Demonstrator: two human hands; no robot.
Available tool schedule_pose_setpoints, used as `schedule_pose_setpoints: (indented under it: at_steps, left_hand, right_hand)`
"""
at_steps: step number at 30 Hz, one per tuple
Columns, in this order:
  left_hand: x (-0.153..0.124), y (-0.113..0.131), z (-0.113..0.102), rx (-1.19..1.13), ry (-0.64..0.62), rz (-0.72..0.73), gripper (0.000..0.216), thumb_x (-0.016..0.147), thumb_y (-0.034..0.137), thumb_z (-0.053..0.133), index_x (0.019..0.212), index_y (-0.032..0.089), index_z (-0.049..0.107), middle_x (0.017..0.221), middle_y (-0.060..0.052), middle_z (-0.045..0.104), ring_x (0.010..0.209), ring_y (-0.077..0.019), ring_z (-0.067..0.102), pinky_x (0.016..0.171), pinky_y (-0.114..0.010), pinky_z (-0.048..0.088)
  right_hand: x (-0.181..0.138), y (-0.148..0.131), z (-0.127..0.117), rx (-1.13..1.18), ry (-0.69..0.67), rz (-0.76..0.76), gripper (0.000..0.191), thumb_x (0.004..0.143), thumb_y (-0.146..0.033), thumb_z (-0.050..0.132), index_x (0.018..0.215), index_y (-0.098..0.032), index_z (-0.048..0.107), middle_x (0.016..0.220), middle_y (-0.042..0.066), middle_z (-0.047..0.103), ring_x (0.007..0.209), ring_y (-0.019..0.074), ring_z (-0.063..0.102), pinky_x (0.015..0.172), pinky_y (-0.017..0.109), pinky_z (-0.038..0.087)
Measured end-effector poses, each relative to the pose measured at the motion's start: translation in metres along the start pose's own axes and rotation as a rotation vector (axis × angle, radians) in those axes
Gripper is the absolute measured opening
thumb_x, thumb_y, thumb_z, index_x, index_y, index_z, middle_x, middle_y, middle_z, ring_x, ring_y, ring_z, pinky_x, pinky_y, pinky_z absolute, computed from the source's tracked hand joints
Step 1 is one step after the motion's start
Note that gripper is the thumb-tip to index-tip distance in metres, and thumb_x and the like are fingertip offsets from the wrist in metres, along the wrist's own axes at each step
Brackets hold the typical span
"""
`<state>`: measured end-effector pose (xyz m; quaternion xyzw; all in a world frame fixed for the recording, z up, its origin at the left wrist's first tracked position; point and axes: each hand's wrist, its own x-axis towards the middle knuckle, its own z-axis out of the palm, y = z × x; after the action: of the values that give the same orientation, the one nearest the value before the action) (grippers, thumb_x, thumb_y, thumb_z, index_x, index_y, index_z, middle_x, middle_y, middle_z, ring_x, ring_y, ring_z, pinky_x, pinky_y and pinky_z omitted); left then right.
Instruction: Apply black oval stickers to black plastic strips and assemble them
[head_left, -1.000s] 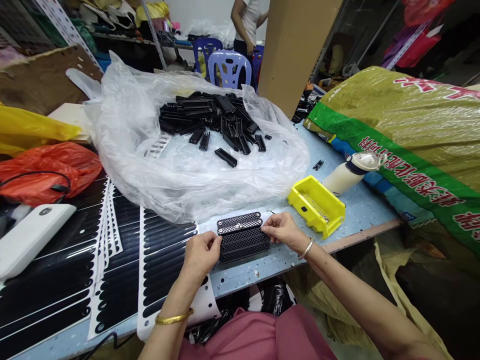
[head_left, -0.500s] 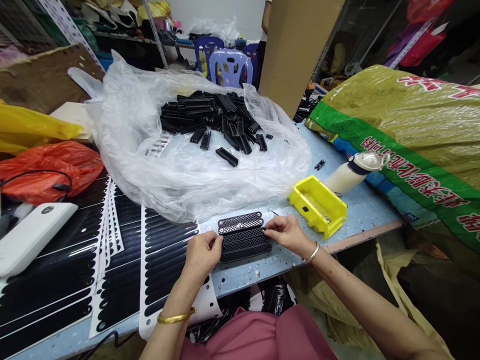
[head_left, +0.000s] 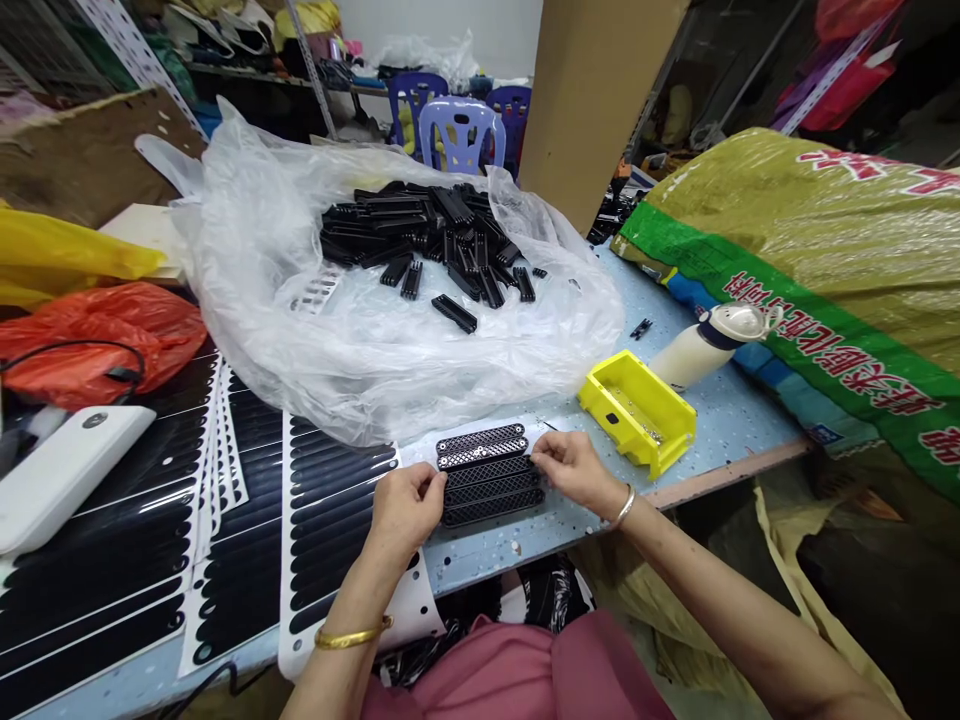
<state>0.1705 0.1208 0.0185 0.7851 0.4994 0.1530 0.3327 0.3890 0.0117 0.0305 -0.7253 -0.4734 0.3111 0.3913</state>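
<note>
Side by side on the blue table lie several black strips (head_left: 491,477) with a crosshatched top and rounded ends. The upper ones show small silver dots near their ends. My left hand (head_left: 405,510) is closed at the left end of the strips, thumb and forefinger pressed against them. At the right end, my right hand (head_left: 574,470) holds its fingertips pinched together; whatever is between them is too small to make out. Close to my right hand stands a yellow bin (head_left: 634,415) with small shiny metal pieces inside.
A clear plastic bag (head_left: 360,375) spreads behind the strips, with a pile of black parts (head_left: 420,225) on it. Black die-cut sheets (head_left: 337,520) cover the left side. A bottle (head_left: 701,345) stands behind the bin, beside a large sack (head_left: 810,230).
My right hand has shifted very slightly right and keeps its pinch. My left hand and the strips stay where they were. The person at the back is out of sight now.
</note>
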Motion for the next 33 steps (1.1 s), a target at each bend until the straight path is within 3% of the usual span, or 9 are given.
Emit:
schedule_pose_setpoints:
  at_steps: [3, 11, 21, 26, 30, 33]
  left_hand:
    - [0.000, 0.001, 0.000, -0.007, 0.000, 0.007, 0.033, 0.073, 0.039, 0.045, 0.045, 0.021, 0.045, 0.042, 0.002, 0.045, 0.047, -0.0134, 0.041, 0.052, -0.026, 0.026]
    - [0.000, 0.001, 0.001, -0.014, 0.010, 0.005, 0.031, 0.073, 0.037, 0.047, 0.046, 0.021, 0.046, 0.043, 0.002, 0.044, 0.047, -0.0137, 0.042, 0.052, -0.027, 0.026]
    - [0.001, 0.000, 0.001, -0.016, -0.019, -0.007, 0.033, 0.073, 0.041, 0.044, 0.046, 0.021, 0.044, 0.043, 0.002, 0.041, 0.047, -0.0134, 0.038, 0.052, -0.027, 0.026]
    - [0.001, 0.000, 0.002, -0.025, -0.019, -0.016, 0.032, 0.073, 0.040, 0.046, 0.047, 0.021, 0.045, 0.042, 0.002, 0.042, 0.046, -0.0135, 0.039, 0.051, -0.027, 0.026]
    - [-0.001, -0.001, -0.003, -0.041, -0.045, -0.045, 0.032, 0.075, 0.040, 0.049, 0.049, 0.021, 0.051, 0.042, 0.002, 0.047, 0.046, -0.0146, 0.045, 0.050, -0.026, 0.028]
    - [-0.002, 0.003, -0.008, 0.034, 0.067, -0.007, 0.030, 0.077, 0.039, 0.054, 0.054, 0.020, 0.058, 0.045, 0.001, 0.054, 0.048, -0.0144, 0.048, 0.052, -0.026, 0.031]
  right_hand:
    - [0.003, 0.005, -0.003, 0.102, -0.042, 0.093, 0.015, 0.075, -0.025, 0.056, 0.062, -0.016, 0.058, 0.050, -0.002, 0.054, 0.040, 0.0096, 0.046, 0.039, 0.022, 0.037]
    - [0.009, 0.008, 0.000, 0.203, 0.016, 0.196, 0.012, 0.063, -0.023, 0.066, 0.055, -0.016, 0.061, 0.046, -0.003, 0.054, 0.039, 0.0068, 0.040, 0.036, 0.019, 0.030]
    - [0.012, 0.006, -0.001, 0.310, -0.069, 0.319, 0.021, 0.058, -0.030, 0.074, 0.062, -0.015, 0.060, 0.042, -0.003, 0.056, 0.035, 0.0093, 0.052, 0.031, 0.017, 0.038]
    - [0.013, 0.005, 0.002, 0.313, -0.084, 0.324, 0.018, 0.058, -0.025, 0.072, 0.059, -0.017, 0.057, 0.039, -0.005, 0.053, 0.033, 0.0084, 0.050, 0.030, 0.015, 0.036]
    - [0.012, 0.002, -0.006, 0.330, -0.105, 0.312, 0.021, 0.065, -0.034, 0.069, 0.062, -0.016, 0.060, 0.047, -0.001, 0.060, 0.037, 0.0093, 0.055, 0.032, 0.016, 0.039]
    - [0.011, 0.003, -0.011, 0.299, -0.060, 0.249, 0.023, 0.067, -0.037, 0.068, 0.063, -0.014, 0.063, 0.050, 0.000, 0.061, 0.038, 0.0080, 0.052, 0.036, 0.017, 0.040]
